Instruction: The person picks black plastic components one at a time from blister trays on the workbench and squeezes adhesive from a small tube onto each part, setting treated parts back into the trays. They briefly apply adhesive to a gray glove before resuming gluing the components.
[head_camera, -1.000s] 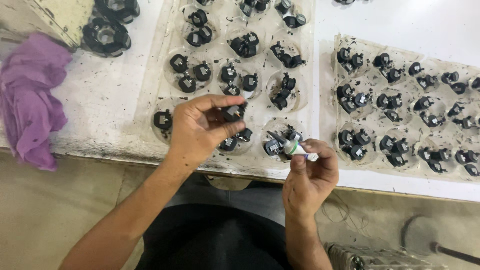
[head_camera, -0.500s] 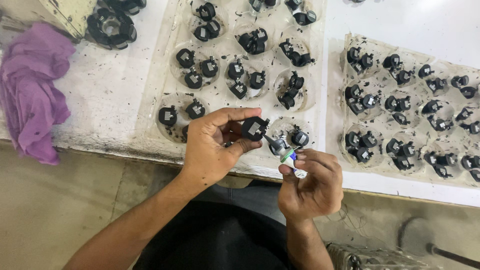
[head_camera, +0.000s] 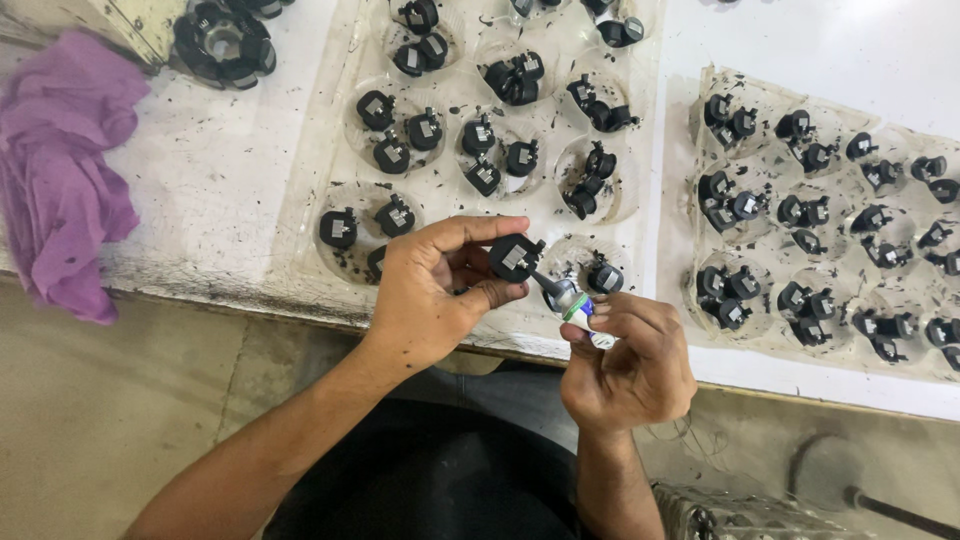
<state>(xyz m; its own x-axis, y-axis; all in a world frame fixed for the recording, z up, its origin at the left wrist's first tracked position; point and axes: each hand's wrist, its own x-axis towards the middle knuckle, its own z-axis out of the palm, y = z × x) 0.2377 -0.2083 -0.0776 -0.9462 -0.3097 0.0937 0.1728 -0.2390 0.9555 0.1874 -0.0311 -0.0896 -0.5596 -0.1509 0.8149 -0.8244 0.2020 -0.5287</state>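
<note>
A small black part (head_camera: 515, 257) is pinched between the thumb and fingers of the left hand (head_camera: 432, 290), above the table edge. At 4 o'clock from it, a small tube (head_camera: 572, 305), possibly glue, is gripped in the closed right hand (head_camera: 630, 362), its nozzle touching the part. At 12 o'clock lies 1 clear tray (head_camera: 330, 130) of similar parts; at 9 o'clock, a purple cloth (head_camera: 60, 170).

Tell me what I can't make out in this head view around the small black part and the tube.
- Small white squeeze tube: body hidden inside the right hand; only the nozzle end shows.
- Small black plastic part: underside covered by the left hand fingers.
- Whether anything leaves the nozzle: too small to tell.
- Clear plastic tray at right: cut off by the right edge.
- Black ring-shaped parts: cut by the top edge.
</note>
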